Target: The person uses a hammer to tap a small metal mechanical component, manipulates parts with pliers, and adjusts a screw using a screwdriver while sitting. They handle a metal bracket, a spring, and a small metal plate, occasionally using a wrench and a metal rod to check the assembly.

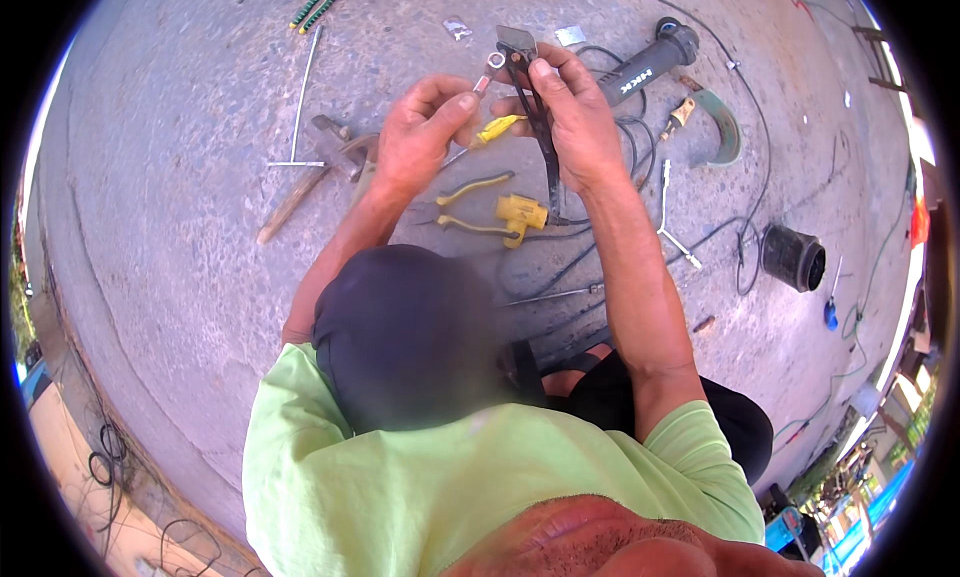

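My left hand (pixel 438 123) is closed on a small ring spanner (pixel 484 82), its ring end raised beside the black metal piece. In my right hand (pixel 574 107) is that black metal bracket (pixel 541 142), with a flat plate at its top and long narrow legs pointing down. The spanner's ring is close to the bracket's upper part; whether they touch I cannot tell. Below and between my hands shows a yellow-handled screwdriver (pixel 499 129). Yellow-handled pliers (pixel 470 225) and a yellow plug-like block (pixel 521 218) lie on the concrete under my wrists.
An angle grinder (pixel 652 65) with trailing cable lies right, near a paintbrush (pixel 679 118) and curved green metal strip (pixel 721 127). Left are a hammer (pixel 292 203) and T-handle wrench (pixel 301 102). Farther right are a black cylinder (pixel 792 258) and blue screwdriver (pixel 831 314).
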`<state>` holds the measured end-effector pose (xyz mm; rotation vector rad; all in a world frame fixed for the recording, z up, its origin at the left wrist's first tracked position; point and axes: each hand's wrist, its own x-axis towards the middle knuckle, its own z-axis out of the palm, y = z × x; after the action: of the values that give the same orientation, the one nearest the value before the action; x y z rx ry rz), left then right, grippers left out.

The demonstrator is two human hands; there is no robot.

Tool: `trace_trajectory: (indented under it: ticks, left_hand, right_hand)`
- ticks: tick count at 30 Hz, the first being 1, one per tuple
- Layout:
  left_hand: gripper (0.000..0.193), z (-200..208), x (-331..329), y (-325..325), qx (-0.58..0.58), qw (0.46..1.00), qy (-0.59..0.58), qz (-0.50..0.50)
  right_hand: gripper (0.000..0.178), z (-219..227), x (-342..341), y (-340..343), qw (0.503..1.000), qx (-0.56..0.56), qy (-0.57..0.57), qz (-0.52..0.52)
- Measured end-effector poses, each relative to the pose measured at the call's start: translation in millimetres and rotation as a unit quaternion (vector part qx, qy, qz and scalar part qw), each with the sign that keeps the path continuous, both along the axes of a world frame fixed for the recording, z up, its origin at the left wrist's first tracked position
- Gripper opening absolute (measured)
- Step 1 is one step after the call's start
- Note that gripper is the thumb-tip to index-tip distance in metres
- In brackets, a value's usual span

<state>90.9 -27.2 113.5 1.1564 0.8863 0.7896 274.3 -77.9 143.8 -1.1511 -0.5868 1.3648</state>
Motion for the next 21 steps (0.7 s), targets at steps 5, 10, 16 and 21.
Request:
trace_trajectory:
  ticks: [5,10,16,21]
  left_hand:
    - [0.027,-1.2,-3.5,1.9,0.115,0.989,0.088,-0.021]
    - [0.025,11.6,-11.7,-1.0,0.101,0.989,0.083,-0.067]
    - [0.029,15.0,-20.3,6.8,0.070,0.990,0.081,-0.097]
    - [0.031,19.9,-18.9,4.1,0.013,0.991,0.062,-0.117]
  right_hand:
    - [0.042,-1.6,-1.0,-2.0,1.000,-0.007,-0.019,0.009]
    - [0.043,-0.2,-4.4,-2.3,0.999,-0.017,-0.047,0.015]
    - [0.039,-5.8,-6.0,-2.4,0.996,0.020,-0.072,0.038]
    - [0.038,-8.4,-7.5,-4.5,0.995,0.043,-0.077,0.044]
